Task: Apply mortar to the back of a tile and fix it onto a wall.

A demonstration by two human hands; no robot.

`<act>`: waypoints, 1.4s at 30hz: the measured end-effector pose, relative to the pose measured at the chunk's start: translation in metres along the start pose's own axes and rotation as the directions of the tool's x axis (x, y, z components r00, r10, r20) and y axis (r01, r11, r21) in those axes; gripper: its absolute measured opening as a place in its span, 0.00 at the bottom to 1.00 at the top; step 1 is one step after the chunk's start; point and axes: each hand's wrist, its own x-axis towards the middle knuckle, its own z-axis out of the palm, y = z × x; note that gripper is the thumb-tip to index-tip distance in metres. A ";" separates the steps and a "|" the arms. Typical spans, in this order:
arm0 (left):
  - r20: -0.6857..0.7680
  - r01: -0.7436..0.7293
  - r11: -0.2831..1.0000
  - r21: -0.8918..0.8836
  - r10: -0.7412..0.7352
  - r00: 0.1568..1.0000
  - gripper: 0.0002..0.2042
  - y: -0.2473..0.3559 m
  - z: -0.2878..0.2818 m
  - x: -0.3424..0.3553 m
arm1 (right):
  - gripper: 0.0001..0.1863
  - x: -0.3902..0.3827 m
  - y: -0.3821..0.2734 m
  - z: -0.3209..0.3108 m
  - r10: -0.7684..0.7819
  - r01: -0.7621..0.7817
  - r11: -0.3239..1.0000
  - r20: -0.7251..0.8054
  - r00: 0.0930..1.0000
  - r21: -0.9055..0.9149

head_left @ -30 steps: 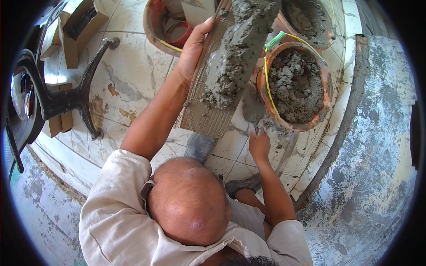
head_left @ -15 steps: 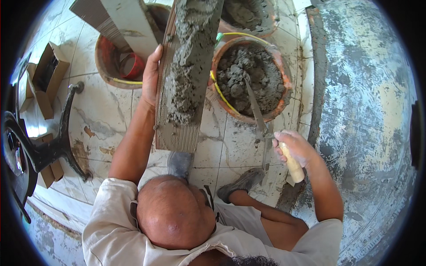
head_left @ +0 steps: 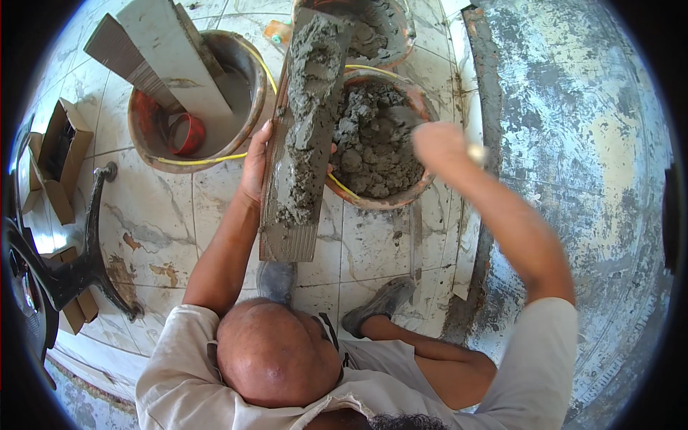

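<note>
My left hand (head_left: 256, 163) is closed around a long tile strip (head_left: 288, 242), with the thumb along its left edge and fingertips showing at its right edge. Its ridged back faces up, and a thick band of wet grey mortar (head_left: 304, 122) covers most of it. At the right, my right hand (head_left: 439, 148) grips a trowel by its pale wooden handle (head_left: 478, 153), smeared by motion. The blurred blade (head_left: 403, 117) is in the mortar inside an orange bucket (head_left: 424, 102) with a yellow handle, just right of the tile.
A bucket (head_left: 137, 140) of murky water at the left holds tile strips (head_left: 168, 54) and a red cup (head_left: 198, 135). Another mortar container (head_left: 408, 36) stands behind. Cardboard boxes (head_left: 75, 143) and black metal legs (head_left: 93, 244) are far left. A patchy blue-grey surface (head_left: 573, 179) runs along the right.
My right hand has swung forward and left, bringing the trowel blade into the bucket's mortar. The tile in my left hand sits slightly lower in view, and the whole view has shifted.
</note>
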 end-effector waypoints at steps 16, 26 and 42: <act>-0.080 -0.053 0.996 0.076 0.059 0.995 0.36 -0.002 -0.011 0.006 | 0.17 -0.001 0.054 -0.019 -0.006 -0.071 0.963 0.285 0.959 0.258; -0.114 -0.052 0.999 0.015 0.054 0.992 0.37 -0.001 -0.007 0.005 | 0.10 -0.008 0.047 -0.093 0.049 -0.015 0.977 0.156 0.987 -0.214; -0.079 -0.014 0.999 0.036 0.017 0.997 0.37 -0.002 -0.012 0.010 | 0.17 -0.022 0.023 -0.035 -0.051 0.032 0.975 0.082 0.995 0.220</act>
